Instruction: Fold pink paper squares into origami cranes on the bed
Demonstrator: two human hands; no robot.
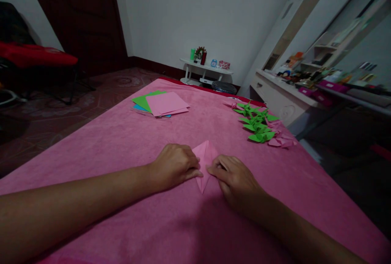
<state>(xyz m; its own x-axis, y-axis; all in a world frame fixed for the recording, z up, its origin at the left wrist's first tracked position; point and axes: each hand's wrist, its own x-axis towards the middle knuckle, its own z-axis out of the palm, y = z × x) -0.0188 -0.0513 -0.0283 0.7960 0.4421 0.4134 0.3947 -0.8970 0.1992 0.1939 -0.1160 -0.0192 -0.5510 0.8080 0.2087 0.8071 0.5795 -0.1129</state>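
Observation:
A pink origami paper (207, 152), folded into a diamond with a crease down its middle, lies on the pink tablecloth (146, 141). My left hand (175, 165) is closed at the paper's left edge, thumb and fingertips on it. From the right, my right hand (233, 176) pinches the opposite edge between thumb and curled fingers. The paper's lower point sticks out toward me between the two hands. Parts of both side edges are hidden under my fingers.
A stack of square paper sheets (168, 103), pink, green and blue, lies at the far left. Several folded green paper cranes (256, 123) and pink paper cranes (281, 138) stand near the right edge. Beyond are a white shelf (207, 67) and a cluttered dresser (284, 93).

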